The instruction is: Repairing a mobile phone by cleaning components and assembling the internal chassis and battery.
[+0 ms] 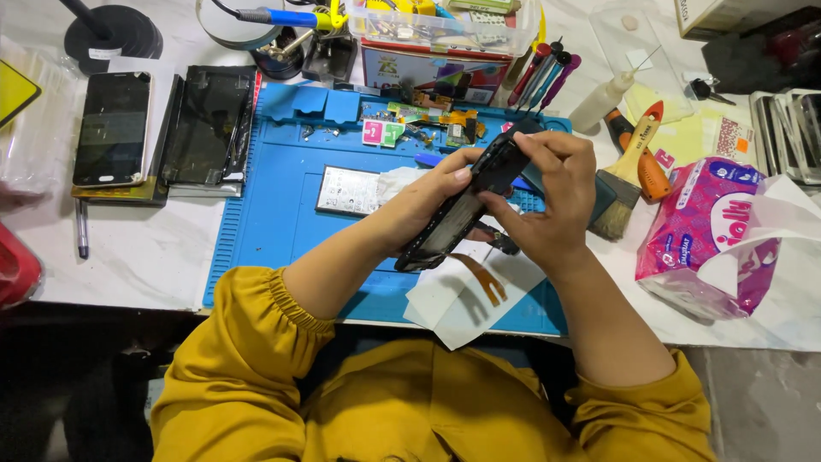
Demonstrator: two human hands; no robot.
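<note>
Both hands gripped the black phone frame tight, just above the blue mat. The left hand had to keep it steady while the right hand pinched its top end gently, so the thin part wouldn't bend.

From my remote seat I see a white worktable under bright, even light, a blue work mat on it, and dark floor below.

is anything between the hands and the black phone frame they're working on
Nothing visible: the left hand and the right hand both grip the black phone frame directly, above the blue mat.
</note>
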